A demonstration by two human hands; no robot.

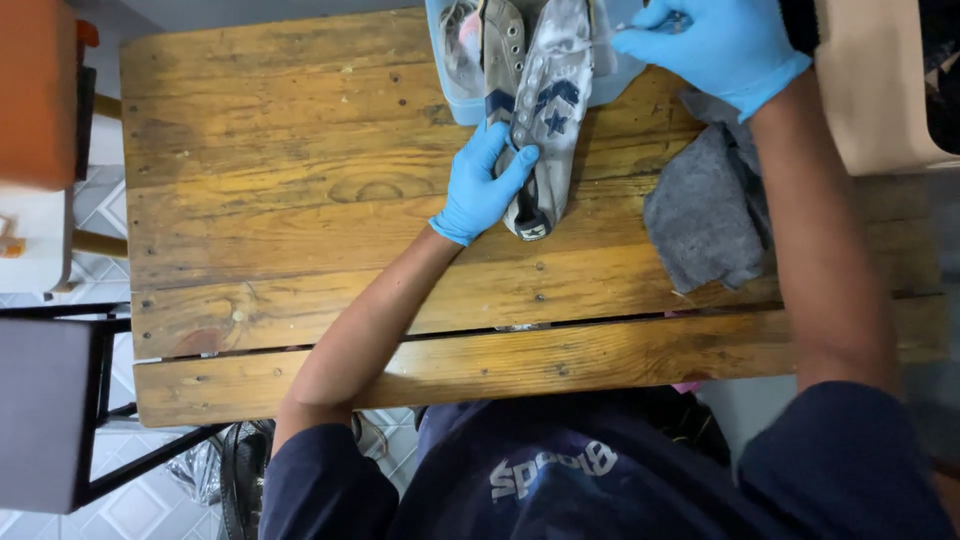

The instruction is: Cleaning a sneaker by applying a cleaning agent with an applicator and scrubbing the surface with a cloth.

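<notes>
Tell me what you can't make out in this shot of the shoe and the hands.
Head view:
- Right hand: what it grips is hidden by its own gloved fingers.
- Tub: contents cut off by top edge and covered by the shoe.
- Left hand hides the shoe's near side.
- Cloth: partly under the right arm.

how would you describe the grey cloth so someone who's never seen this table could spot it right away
Start at the wooden plank table and look to its right part, under the right forearm. The grey cloth lies crumpled there, right of the worn sneaker gripped by the left hand. It is the only soft, plain dark grey thing on the wood.
</notes>
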